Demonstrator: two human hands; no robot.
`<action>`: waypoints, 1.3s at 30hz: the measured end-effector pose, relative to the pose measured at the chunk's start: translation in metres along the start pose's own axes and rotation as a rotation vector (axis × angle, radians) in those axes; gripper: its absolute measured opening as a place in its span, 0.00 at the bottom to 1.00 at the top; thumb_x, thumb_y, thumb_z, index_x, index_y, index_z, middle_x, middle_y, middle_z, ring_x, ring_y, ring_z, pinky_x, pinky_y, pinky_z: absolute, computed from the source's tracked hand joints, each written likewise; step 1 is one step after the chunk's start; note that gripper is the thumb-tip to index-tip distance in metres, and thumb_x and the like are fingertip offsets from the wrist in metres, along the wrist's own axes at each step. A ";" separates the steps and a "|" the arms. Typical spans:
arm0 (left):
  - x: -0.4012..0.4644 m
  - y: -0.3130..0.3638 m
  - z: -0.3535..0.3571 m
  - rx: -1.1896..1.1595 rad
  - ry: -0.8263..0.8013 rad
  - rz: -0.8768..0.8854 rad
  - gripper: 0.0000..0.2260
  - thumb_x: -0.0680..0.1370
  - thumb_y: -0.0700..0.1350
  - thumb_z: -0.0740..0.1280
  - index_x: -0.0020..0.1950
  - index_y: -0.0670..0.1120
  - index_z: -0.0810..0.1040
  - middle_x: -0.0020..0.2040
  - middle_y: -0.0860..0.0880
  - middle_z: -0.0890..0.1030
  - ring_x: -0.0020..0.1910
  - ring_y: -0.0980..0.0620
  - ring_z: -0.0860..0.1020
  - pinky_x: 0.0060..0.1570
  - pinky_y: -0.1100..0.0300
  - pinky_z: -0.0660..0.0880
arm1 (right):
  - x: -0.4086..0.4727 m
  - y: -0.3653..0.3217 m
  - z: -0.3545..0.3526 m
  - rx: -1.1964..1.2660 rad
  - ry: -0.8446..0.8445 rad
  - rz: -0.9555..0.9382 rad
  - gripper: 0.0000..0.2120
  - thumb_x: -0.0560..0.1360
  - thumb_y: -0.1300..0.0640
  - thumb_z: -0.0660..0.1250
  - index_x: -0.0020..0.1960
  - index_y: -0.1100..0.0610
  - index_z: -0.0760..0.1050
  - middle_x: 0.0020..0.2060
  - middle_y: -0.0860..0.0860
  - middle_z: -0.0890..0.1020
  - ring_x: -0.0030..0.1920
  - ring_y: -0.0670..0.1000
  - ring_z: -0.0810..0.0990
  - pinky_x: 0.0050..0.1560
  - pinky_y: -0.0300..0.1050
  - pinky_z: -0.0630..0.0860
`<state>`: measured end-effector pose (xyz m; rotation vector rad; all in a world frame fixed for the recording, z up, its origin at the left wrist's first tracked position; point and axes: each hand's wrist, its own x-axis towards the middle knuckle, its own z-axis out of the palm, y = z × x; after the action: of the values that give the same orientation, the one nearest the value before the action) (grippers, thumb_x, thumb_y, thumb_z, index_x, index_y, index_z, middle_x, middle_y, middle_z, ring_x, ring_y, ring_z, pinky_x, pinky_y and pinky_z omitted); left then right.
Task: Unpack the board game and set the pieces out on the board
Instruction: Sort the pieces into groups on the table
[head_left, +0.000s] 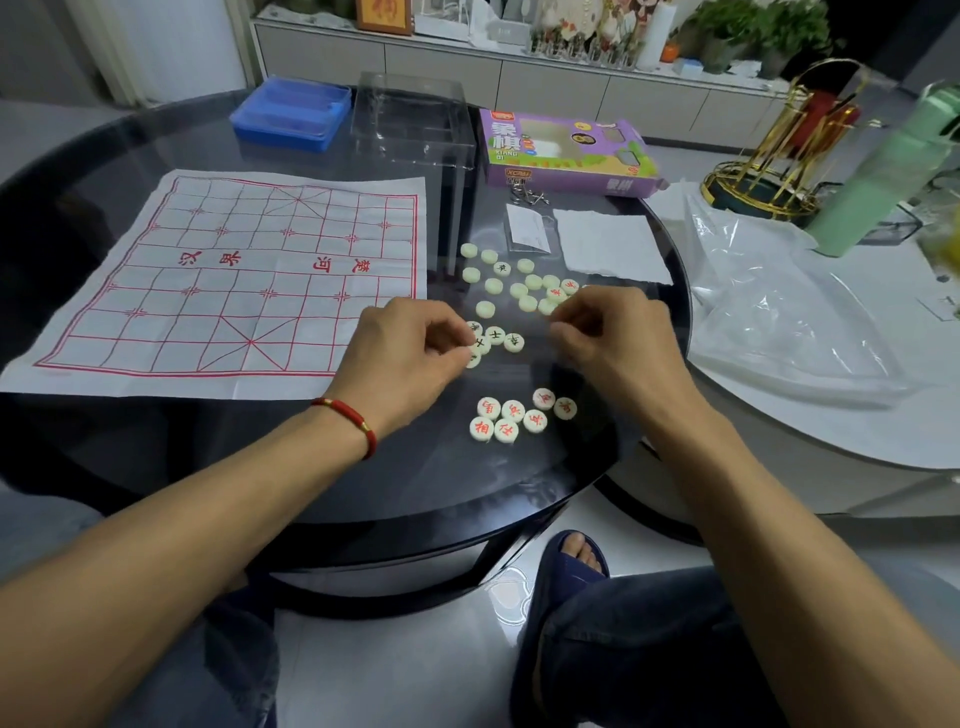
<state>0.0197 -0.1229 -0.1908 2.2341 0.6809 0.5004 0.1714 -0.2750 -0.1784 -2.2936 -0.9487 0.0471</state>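
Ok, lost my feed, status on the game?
Left hand pinching a black piece. Right hand curled over loose pieces. Board unfolded, bare. Nothing in the way.

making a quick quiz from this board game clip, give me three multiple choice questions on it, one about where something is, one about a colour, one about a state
1. Where are the round game pieces lying?
A. on the paper board
B. on the dark table to the right of the board
C. inside the purple box

2. What colour are the grid lines on the paper board?
A. red
B. blue
C. black

3. How does the paper board lie?
A. rolled up
B. folded in half
C. spread flat with no pieces on it

Answers:
1 B: every piece sits on the table glass, off the paper's right edge.
2 A: grid and characters are printed red.
3 C: the sheet lies open and its squares are bare.
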 end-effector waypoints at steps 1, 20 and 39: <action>0.001 -0.001 0.000 0.066 0.001 0.024 0.04 0.76 0.44 0.73 0.48 0.51 0.86 0.38 0.60 0.81 0.38 0.64 0.78 0.37 0.78 0.70 | 0.005 0.009 0.001 -0.057 0.038 0.028 0.06 0.77 0.56 0.70 0.53 0.52 0.84 0.43 0.47 0.85 0.46 0.48 0.83 0.51 0.46 0.81; 0.016 -0.017 0.015 0.344 0.128 0.239 0.05 0.79 0.46 0.69 0.50 0.47 0.83 0.45 0.49 0.82 0.48 0.52 0.72 0.47 0.61 0.66 | 0.053 0.023 0.026 -0.387 0.059 -0.097 0.11 0.81 0.58 0.66 0.62 0.58 0.80 0.55 0.57 0.75 0.55 0.60 0.75 0.48 0.53 0.76; 0.002 -0.012 0.010 0.311 0.093 0.310 0.06 0.78 0.43 0.68 0.52 0.47 0.83 0.40 0.54 0.75 0.46 0.54 0.68 0.45 0.61 0.64 | 0.002 0.027 -0.032 -0.223 -0.255 -0.142 0.03 0.75 0.50 0.74 0.46 0.48 0.85 0.37 0.44 0.84 0.38 0.41 0.81 0.40 0.34 0.76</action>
<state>0.0229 -0.1197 -0.2064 2.6432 0.4853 0.6933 0.1981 -0.3061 -0.1688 -2.4561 -1.3026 0.1856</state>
